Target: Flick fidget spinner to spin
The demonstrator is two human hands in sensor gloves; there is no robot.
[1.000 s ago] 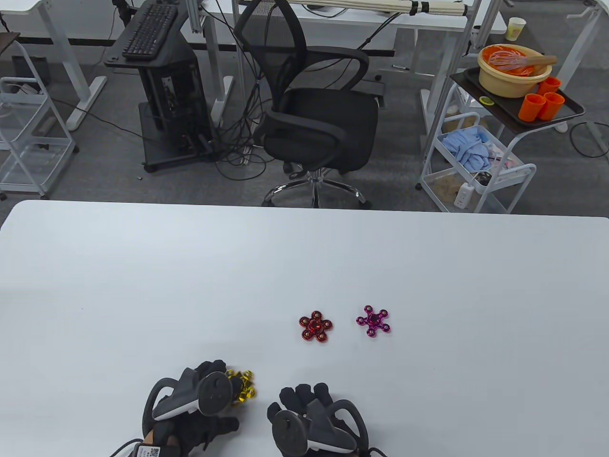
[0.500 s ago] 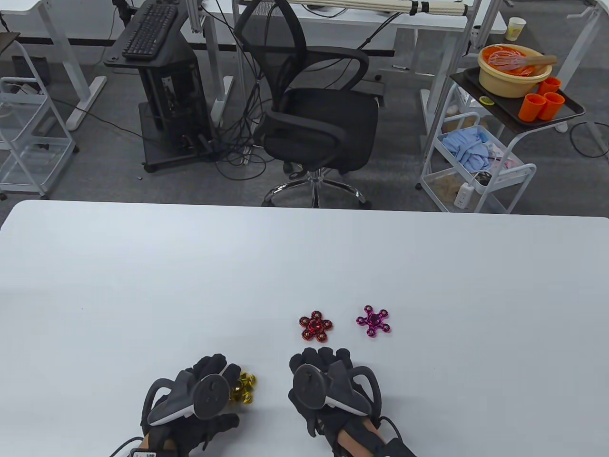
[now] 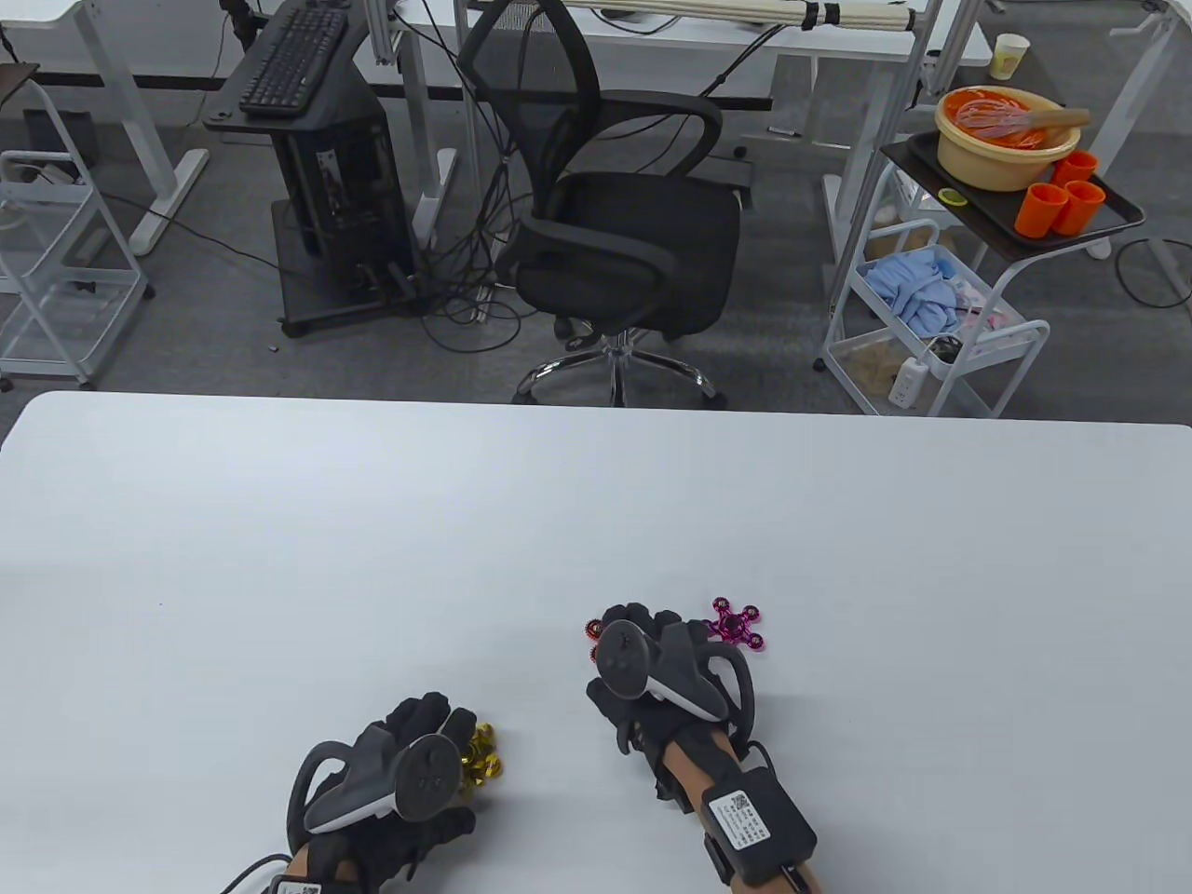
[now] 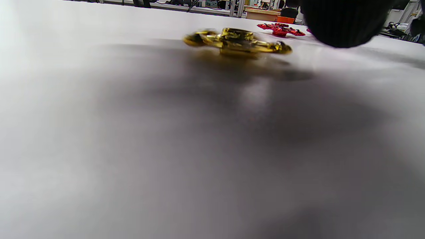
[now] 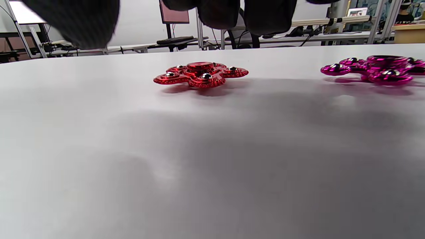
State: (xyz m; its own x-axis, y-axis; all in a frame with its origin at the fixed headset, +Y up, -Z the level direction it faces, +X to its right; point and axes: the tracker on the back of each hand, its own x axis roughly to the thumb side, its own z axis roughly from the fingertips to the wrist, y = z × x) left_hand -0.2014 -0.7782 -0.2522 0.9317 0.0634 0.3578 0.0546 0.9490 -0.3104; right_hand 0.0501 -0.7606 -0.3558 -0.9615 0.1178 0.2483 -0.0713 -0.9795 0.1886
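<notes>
1. Hidden parts: in the table view the right hand (image 3: 652, 666) covers most of the red metallic five-lobed fidget spinner (image 3: 592, 629); the left hand (image 3: 400, 773) hides part of the gold metallic fidget spinner (image 3: 484, 752), lower centre.
2. Count: three spinners on the white tabletop (image 3: 279, 559), including a magenta metallic fidget spinner (image 3: 738, 626); two hands.
3. The right wrist view shows the red spinner (image 5: 201, 74) whole, lying flat, fingers (image 5: 219, 13) above it without contact. The left wrist view shows the gold spinner (image 4: 237, 41) blurred.
4. Neither hand grips anything; finger spread cannot be told.
</notes>
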